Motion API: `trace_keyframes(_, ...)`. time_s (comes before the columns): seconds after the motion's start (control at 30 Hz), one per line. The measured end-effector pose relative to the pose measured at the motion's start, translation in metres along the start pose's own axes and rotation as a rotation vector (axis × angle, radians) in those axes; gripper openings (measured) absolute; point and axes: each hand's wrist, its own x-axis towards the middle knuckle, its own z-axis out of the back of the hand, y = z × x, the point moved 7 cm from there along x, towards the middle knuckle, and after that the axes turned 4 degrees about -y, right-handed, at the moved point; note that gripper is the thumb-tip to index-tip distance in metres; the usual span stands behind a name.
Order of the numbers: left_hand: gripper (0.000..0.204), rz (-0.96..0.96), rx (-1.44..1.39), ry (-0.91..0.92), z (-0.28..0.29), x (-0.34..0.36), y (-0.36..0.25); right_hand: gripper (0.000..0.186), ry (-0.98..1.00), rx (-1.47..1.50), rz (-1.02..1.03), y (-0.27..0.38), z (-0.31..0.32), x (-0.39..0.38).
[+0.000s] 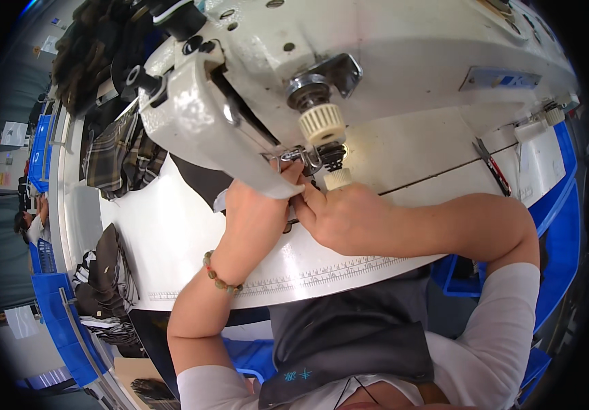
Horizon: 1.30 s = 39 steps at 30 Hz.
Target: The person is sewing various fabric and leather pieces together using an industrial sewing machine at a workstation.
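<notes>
Both hands meet at the needle area of a white sewing machine (199, 123). My left hand (257, 208), with a beaded bracelet on its wrist, reaches under the machine's curved front cover, its fingertips bunched beside the metal presser parts (294, 158). A dark cloth piece (199, 179) lies flat on the bed just left of that hand and runs beneath it. My right hand (349, 219) is curled, thumb and forefinger drawn together close to the left fingertips. Whatever sits between the fingers is hidden by the hands and the cover.
A ruler strip (335, 275) runs along the white table's front edge. Red-handled snips (492, 167) lie on the right. Plaid cloth (113, 154) and a dark garment stack (106, 273) are on the left. Blue bins (65, 328) stand farther left; another person (37, 222) sits beyond.
</notes>
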Motion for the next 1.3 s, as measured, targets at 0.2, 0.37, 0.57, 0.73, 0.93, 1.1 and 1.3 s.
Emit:
trace_keyframes(0.2,0.028,0.093,-0.105,0.044,0.012,0.001,0.008,0.024,-0.049,-0.049,0.009,-0.001,0.006,0.000)
trace_keyframes(0.37,0.024,0.101,-0.138,0.070,0.011,-0.004,0.010,0.027,-0.006,0.019,0.018,0.002,0.007,0.000)
trace_keyframes(0.57,0.020,0.062,-0.095,0.093,0.011,-0.003,0.006,0.025,-0.015,0.019,0.030,0.004,0.010,0.001)
trace_keyframes(0.73,0.020,0.039,-0.070,0.090,0.017,-0.004,-0.006,0.029,0.014,-0.016,0.053,0.006,0.008,-0.001)
trace_keyframes(0.93,0.030,0.021,-0.096,0.146,0.022,-0.016,-0.020,0.033,-0.022,-0.152,0.162,0.031,0.022,-0.009)
trace_keyframes(1.1,0.030,0.002,-0.126,0.102,0.020,-0.018,-0.020,0.033,-0.007,-0.150,0.163,0.030,0.024,-0.008)
trace_keyframes(1.3,0.030,-0.002,-0.165,0.076,0.018,-0.016,-0.023,0.032,0.000,-0.195,0.174,0.032,0.024,-0.009)
